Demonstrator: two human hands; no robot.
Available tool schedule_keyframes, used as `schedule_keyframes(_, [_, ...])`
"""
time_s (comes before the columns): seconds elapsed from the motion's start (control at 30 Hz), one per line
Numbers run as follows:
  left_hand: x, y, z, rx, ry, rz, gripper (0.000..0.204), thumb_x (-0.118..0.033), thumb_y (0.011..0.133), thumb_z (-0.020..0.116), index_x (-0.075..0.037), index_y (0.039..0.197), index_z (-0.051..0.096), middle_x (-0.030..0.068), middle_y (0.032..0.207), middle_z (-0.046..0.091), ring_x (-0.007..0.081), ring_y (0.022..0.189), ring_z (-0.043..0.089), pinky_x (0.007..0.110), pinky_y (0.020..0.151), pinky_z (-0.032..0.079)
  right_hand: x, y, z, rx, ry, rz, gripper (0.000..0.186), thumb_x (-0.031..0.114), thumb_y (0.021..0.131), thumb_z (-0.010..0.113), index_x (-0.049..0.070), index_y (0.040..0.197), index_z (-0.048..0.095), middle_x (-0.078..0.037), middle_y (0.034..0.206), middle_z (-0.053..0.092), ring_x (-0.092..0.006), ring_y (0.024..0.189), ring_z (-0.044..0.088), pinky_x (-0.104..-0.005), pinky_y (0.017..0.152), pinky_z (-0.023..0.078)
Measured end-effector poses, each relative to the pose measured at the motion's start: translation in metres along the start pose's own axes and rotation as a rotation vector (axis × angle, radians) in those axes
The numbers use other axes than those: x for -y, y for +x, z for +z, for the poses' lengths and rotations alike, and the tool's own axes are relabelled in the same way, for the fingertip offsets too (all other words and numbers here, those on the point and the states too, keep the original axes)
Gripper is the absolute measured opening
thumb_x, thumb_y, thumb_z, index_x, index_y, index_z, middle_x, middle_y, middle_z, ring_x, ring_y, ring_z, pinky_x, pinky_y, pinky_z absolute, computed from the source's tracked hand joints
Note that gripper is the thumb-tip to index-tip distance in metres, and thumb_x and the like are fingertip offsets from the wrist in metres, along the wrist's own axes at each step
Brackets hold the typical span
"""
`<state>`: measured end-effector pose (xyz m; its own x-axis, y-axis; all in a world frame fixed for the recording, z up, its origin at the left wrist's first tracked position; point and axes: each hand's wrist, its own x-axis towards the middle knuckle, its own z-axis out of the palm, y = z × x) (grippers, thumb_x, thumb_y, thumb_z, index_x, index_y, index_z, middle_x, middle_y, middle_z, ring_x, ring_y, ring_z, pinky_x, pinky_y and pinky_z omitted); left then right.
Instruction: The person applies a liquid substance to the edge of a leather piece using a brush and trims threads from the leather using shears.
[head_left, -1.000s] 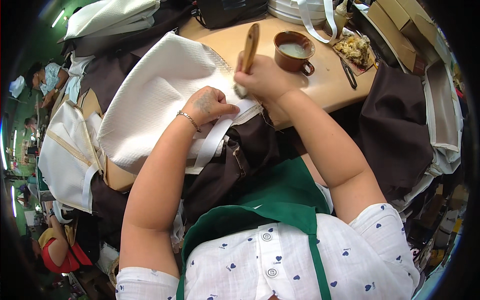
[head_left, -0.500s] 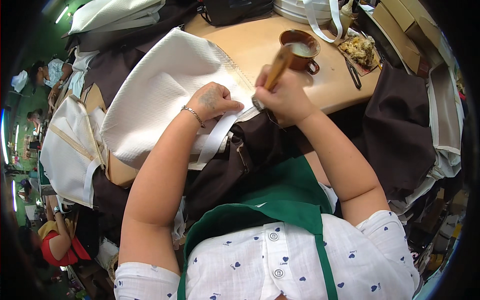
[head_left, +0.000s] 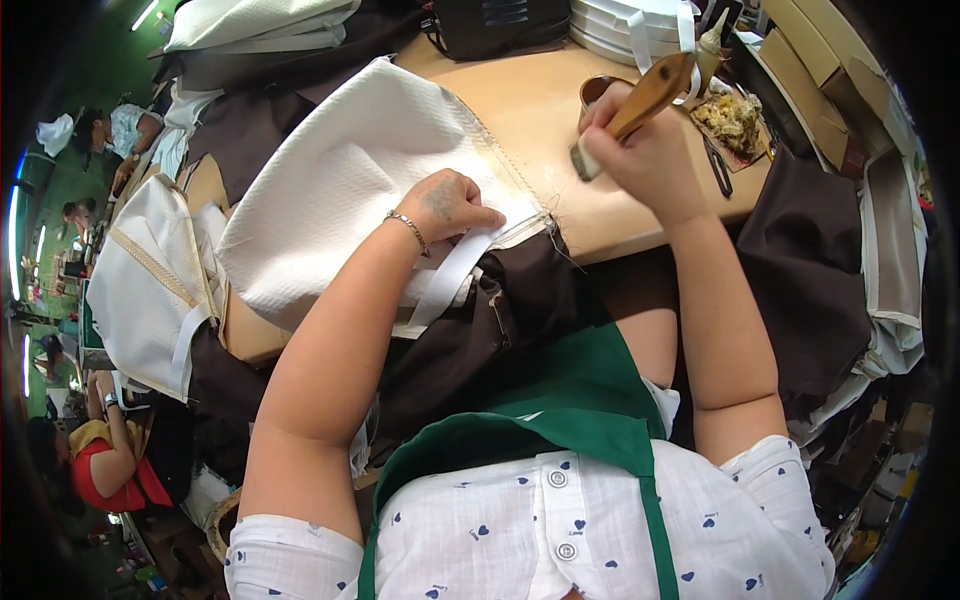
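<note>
A white textured fabric piece (head_left: 330, 180) lies over the table, joined along its right edge to dark brown cloth (head_left: 525, 285) that sags off the table's front. My left hand (head_left: 447, 207) is closed at that edge, its thumb pressing on a white strap (head_left: 452, 275); its curled fingertips are partly hidden. Loose threads stick out at the seam's corner. Over the table to the right, my right hand (head_left: 645, 155) grips a flat brush by its wooden handle (head_left: 655, 92), bristles pointing down-left. Behind this hand, a brown cup (head_left: 590, 92) is mostly covered.
At the far right are rolls of white strap (head_left: 602, 35), a clump of yellowish matter (head_left: 730, 122) and dark scissors or snips (head_left: 717, 167). A black bag (head_left: 500, 28) stands at the back. More white and brown pieces (head_left: 145, 285) hang at the left; brown cloth (head_left: 800, 255) hangs right.
My right hand has lifted the brush off the seam's edge and moved it up and right, beside the cup. My left hand stays on the strap. The whole view has shifted slightly.
</note>
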<state>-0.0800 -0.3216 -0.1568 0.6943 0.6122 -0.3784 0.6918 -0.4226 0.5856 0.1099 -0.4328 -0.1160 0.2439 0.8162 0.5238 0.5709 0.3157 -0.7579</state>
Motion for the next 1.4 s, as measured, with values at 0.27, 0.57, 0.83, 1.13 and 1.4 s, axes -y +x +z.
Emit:
schedule_keyframes(0.27, [-0.002,-0.001,0.000,-0.018,0.018,-0.036,0.034,-0.036,0.062,0.069,-0.005,0.055,0.056,0.0058,0.051,0.054,0.0145,0.046,0.051,0.028,0.047,0.042,-0.010,0.034,0.010,-0.128,0.096,-0.100,0.011,0.012,0.068,0.057,0.002,0.067,0.053,-0.003,0.054,0.053,-0.0077,0.052,0.050,-0.0215,0.050,0.040])
schedule_keyframes(0.57, [-0.002,-0.001,0.001,-0.017,0.026,-0.021,0.035,-0.037,0.061,0.070,-0.006,0.054,0.056,0.0058,0.050,0.054,0.0153,0.046,0.051,0.028,0.050,0.042,-0.040,0.019,0.051,0.236,0.031,0.200,0.009,0.009,0.068,0.057,0.001,0.073,0.054,-0.005,0.064,0.056,-0.0101,0.062,0.053,-0.0253,0.061,0.044])
schedule_keyframes(0.83, [-0.003,0.000,0.001,0.004,0.001,-0.040,0.033,-0.037,0.060,0.069,-0.007,0.055,0.057,0.0063,0.052,0.056,0.0158,0.049,0.053,0.028,0.051,0.043,-0.048,0.035,0.059,0.248,0.015,0.117,0.008,0.008,0.070,0.057,0.002,0.072,0.053,-0.005,0.063,0.056,-0.0113,0.058,0.053,-0.0246,0.057,0.044])
schedule_keyframes(1.13, [-0.004,-0.002,-0.001,-0.002,0.005,-0.041,0.032,-0.036,0.060,0.069,-0.006,0.056,0.058,0.0063,0.052,0.056,0.0156,0.049,0.053,0.028,0.052,0.044,-0.054,0.055,0.068,0.290,-0.052,0.135,0.007,0.007,0.070,0.057,0.002,0.073,0.053,-0.004,0.064,0.055,-0.0106,0.062,0.053,-0.0243,0.060,0.043])
schedule_keyframes(1.4, [-0.005,-0.002,-0.001,0.023,-0.042,-0.054,0.034,-0.035,0.061,0.070,-0.004,0.054,0.057,0.0056,0.050,0.053,0.0141,0.046,0.050,0.027,0.048,0.040,-0.060,0.073,0.078,0.320,-0.071,0.072,0.008,0.008,0.071,0.058,0.002,0.075,0.054,-0.005,0.063,0.056,-0.0124,0.059,0.054,-0.0251,0.058,0.043])
